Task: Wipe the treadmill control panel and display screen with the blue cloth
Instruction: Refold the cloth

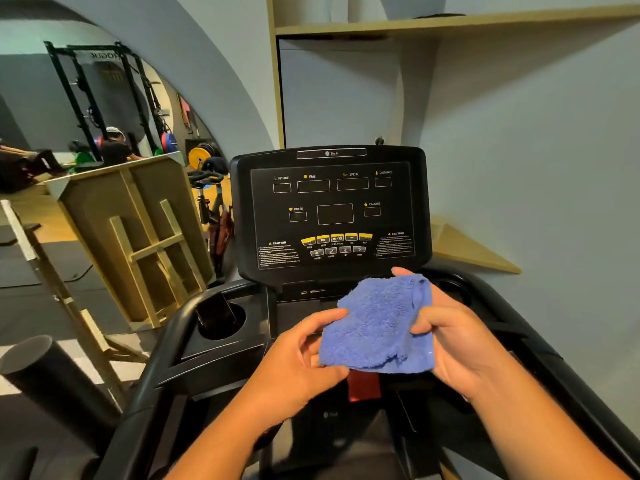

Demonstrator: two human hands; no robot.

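Observation:
A fluffy blue cloth (pixel 377 323) is held between both hands just below the treadmill console. My left hand (pixel 301 355) pinches its lower left edge, and my right hand (pixel 450 334) grips its right side with the thumb on top and fingers behind. The black control panel (pixel 332 216) stands upright ahead, with dark display windows labelled incline, time, speed, distance, pulse and calorie. A row of yellow buttons (pixel 336 238) runs across the lower part of the panel. The cloth hangs apart from the panel, a little below its lower edge.
A cup holder (pixel 221 320) sits in the treadmill's left handlebar, which curves down beside my left arm. A red safety tag (pixel 363 386) hangs under the cloth. A wooden frame (pixel 138 237) leans at left; a wall shelf (pixel 450 22) is above. A person stands far back left.

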